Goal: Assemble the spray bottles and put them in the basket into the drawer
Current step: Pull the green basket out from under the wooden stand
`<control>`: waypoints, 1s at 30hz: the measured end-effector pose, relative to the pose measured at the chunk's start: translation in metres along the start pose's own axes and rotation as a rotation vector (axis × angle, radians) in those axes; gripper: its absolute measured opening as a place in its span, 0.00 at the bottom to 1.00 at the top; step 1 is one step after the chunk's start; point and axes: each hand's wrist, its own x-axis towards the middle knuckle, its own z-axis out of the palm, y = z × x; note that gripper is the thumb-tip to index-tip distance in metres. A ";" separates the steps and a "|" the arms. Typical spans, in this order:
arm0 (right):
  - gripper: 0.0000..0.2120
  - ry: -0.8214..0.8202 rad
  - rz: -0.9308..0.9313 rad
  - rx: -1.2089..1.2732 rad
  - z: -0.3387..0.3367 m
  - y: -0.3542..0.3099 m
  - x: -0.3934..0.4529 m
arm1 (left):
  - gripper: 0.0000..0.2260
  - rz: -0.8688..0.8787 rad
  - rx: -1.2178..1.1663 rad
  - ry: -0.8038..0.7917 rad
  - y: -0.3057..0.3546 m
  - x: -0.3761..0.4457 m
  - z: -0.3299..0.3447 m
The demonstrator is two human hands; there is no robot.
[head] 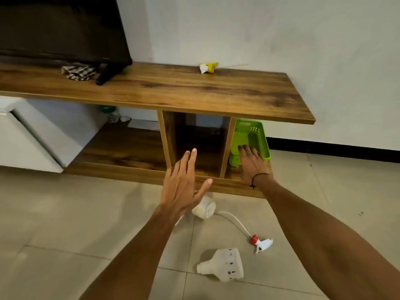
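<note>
A green plastic basket [256, 131] stands in the right-hand compartment of the wooden TV unit [194, 92]. My right hand [252, 162] lies over the basket's front rim, fingers hooked inside. My left hand [184, 185] hovers open, fingers spread, in front of the middle compartment [201, 144]. On the floor lie a white bottle [223, 265] without a top, a white spray head with a red collar [262, 243] and long tube, and a second white bottle [205, 207] partly hidden by my left hand. A yellow and white spray head [208, 67] rests on the unit's top.
A dark television [60, 29] and a checked cloth [78, 71] sit on the unit's left part. A clear plastic bottle [112, 114] stands on the lower shelf at the back. A white cabinet [28, 144] is at the left. Pale floor tiles surround the bottles.
</note>
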 end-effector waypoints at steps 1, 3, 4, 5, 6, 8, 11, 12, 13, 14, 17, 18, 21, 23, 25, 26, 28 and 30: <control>0.37 -0.060 0.020 -0.023 0.002 0.001 0.007 | 0.42 -0.025 -0.012 -0.011 -0.002 -0.002 0.002; 0.34 -0.167 0.062 -0.085 -0.001 0.005 0.016 | 0.43 -0.071 -0.030 -0.009 -0.005 -0.004 0.006; 0.32 -0.217 0.080 -0.120 -0.003 0.007 0.019 | 0.42 -0.082 -0.036 -0.009 -0.007 -0.005 0.010; 0.31 -0.243 0.082 -0.145 -0.002 0.009 0.021 | 0.42 -0.099 -0.044 -0.013 -0.009 -0.007 0.012; 0.30 -0.254 0.077 -0.158 -0.002 0.010 0.020 | 0.41 -0.106 -0.052 -0.014 -0.010 -0.008 0.014; 0.28 -0.266 0.029 -0.195 -0.006 0.012 0.017 | 0.40 -0.108 -0.075 -0.018 -0.012 -0.011 0.016; 0.22 -0.265 -0.053 -0.251 -0.009 0.013 0.009 | 0.39 -0.106 -0.129 -0.059 -0.008 -0.017 0.017; 0.21 -0.270 -0.080 -0.268 -0.009 0.012 0.004 | 0.39 -0.102 -0.147 -0.092 -0.004 -0.019 0.017; 0.21 -0.269 -0.110 -0.286 -0.009 0.010 -0.002 | 0.39 -0.095 -0.154 -0.125 -0.001 -0.021 0.017; 0.20 -0.264 -0.139 -0.293 -0.011 0.006 -0.008 | 0.39 -0.084 -0.154 -0.156 0.003 -0.024 0.017; 0.17 -0.262 -0.176 -0.279 -0.019 -0.008 -0.031 | 0.42 -0.076 -0.168 -0.254 0.014 -0.030 0.017; 0.17 -0.264 -0.173 -0.255 -0.022 -0.015 -0.039 | 0.44 -0.096 -0.204 -0.292 0.018 -0.033 0.017; 0.17 -0.282 -0.132 -0.135 -0.029 -0.044 -0.062 | 0.51 -0.165 -0.382 -0.439 0.023 -0.043 0.016; 0.18 -0.283 -0.098 -0.025 -0.035 -0.072 -0.074 | 0.56 -0.206 -0.502 -0.530 0.020 -0.053 0.011; 0.17 -0.279 -0.057 0.082 -0.041 -0.104 -0.084 | 0.57 -0.253 -0.656 -0.570 0.016 -0.064 0.004; 0.16 -0.276 -0.036 0.141 -0.043 -0.121 -0.088 | 0.55 -0.282 -0.746 -0.555 0.014 -0.070 0.000; 0.14 -0.274 0.013 0.264 -0.046 -0.153 -0.096 | 0.47 -0.356 -0.916 -0.499 0.004 -0.080 -0.009; 0.12 -0.280 0.067 0.375 -0.046 -0.180 -0.105 | 0.43 -0.427 -0.998 -0.480 -0.012 -0.090 -0.023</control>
